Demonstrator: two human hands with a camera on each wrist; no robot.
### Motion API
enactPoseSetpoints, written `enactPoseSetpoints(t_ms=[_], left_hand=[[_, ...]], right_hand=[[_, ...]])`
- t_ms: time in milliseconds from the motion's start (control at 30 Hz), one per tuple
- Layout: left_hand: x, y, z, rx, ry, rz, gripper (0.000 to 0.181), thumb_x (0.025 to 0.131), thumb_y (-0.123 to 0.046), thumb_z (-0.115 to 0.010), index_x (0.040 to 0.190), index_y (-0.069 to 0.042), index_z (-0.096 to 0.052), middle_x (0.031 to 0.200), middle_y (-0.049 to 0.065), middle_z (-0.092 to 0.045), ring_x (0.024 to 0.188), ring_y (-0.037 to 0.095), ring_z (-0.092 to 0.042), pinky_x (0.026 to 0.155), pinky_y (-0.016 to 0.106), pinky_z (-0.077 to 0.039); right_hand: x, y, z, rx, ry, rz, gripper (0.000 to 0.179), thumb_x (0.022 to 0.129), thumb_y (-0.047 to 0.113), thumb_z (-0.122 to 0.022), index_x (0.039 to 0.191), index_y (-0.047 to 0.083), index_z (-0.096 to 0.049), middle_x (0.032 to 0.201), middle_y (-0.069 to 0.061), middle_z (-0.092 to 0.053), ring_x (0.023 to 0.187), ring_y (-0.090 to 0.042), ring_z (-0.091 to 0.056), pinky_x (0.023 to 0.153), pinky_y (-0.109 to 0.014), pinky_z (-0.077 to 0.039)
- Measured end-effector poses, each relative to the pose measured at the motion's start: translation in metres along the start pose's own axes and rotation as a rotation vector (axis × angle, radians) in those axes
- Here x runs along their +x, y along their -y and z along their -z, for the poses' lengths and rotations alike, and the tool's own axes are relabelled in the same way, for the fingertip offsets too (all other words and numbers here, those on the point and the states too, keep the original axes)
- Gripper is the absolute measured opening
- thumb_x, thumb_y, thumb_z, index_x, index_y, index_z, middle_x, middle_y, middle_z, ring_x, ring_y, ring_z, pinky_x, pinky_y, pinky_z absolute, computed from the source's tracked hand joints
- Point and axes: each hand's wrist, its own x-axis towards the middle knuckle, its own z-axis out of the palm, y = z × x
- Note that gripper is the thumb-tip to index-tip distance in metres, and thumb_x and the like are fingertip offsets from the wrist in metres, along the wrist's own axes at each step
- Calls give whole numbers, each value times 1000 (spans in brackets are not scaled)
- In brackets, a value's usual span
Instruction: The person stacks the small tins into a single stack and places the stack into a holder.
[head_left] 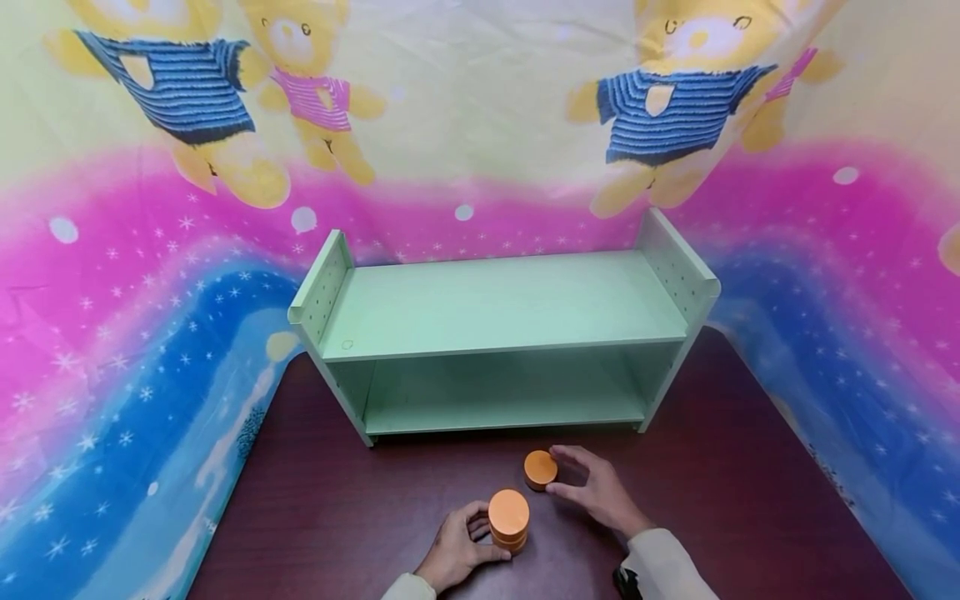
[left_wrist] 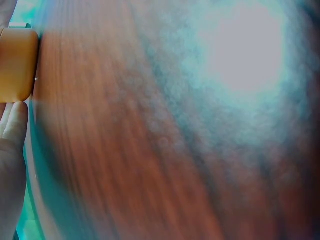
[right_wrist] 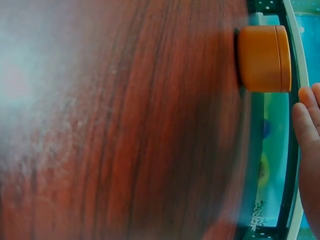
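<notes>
Gripping the taller orange container [head_left: 509,518] between thumb and fingers, the left hand [head_left: 453,546] works from its left side; whether this is one jar or a stack, I cannot tell. It appears to stand upright on the dark table [head_left: 315,517], in front of the pale green shelf [head_left: 495,304]. It looks light, stiff and perhaps slightly slippery; holding low on its wall seems safest. Just right of it and nearer the shelf, the smaller orange jar [head_left: 540,470] sits on the table, likely rigid and best pinched across its body, below the lid seam. Beside it, the right hand [head_left: 600,493] has thumb and fingers spread, not clasping; contact is unclear.
</notes>
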Motion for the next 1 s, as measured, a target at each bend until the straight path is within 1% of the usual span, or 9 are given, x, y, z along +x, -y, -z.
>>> enactPoseSetpoints(t_ms=[100, 333, 500, 800, 1000], left_hand=[[0, 0, 0, 3, 4, -3, 55, 68, 6, -89, 116, 4, -64, 117, 12, -67, 113, 30, -64, 93, 28, -56], [-2, -1, 1, 11, 7, -5, 55, 68, 4, -89, 116, 4, -64, 117, 12, -67, 113, 30, -64, 93, 28, -56], [-1, 0, 2, 33, 3, -7, 54, 68, 1, -91, 116, 3, -65, 115, 11, -68, 112, 28, -65, 92, 28, -56], [1, 1, 2, 66, -3, -2, 54, 67, -2, -92, 114, 1, -65, 114, 11, -68, 112, 30, -65, 92, 28, -56], [0, -1, 1, 74, -9, -7, 54, 67, -1, -92, 113, 0, -65, 113, 11, -69, 111, 29, -65, 92, 28, -56]], right_hand=[[1, 0, -2, -2, -5, -12, 60, 76, -2, -85, 130, -7, -59, 123, -20, -65, 114, -38, -62, 96, -51, -52], [2, -1, 0, 30, 11, -29, 60, 78, 10, -86, 131, -2, -61, 125, -13, -65, 117, -32, -62, 98, -45, -53], [4, -4, 0, 40, 5, -36, 61, 78, 15, -87, 131, 0, -62, 125, -10, -66, 117, -32, -62, 97, -43, -54], [5, -8, -3, 46, 18, -101, 64, 78, 15, -87, 134, 1, -60, 129, -10, -63, 121, -33, -59, 99, -43, -52], [6, -10, -4, 72, 25, -107, 64, 78, 13, -87, 134, 0, -60, 130, -12, -62, 123, -34, -58, 100, -41, -51]])
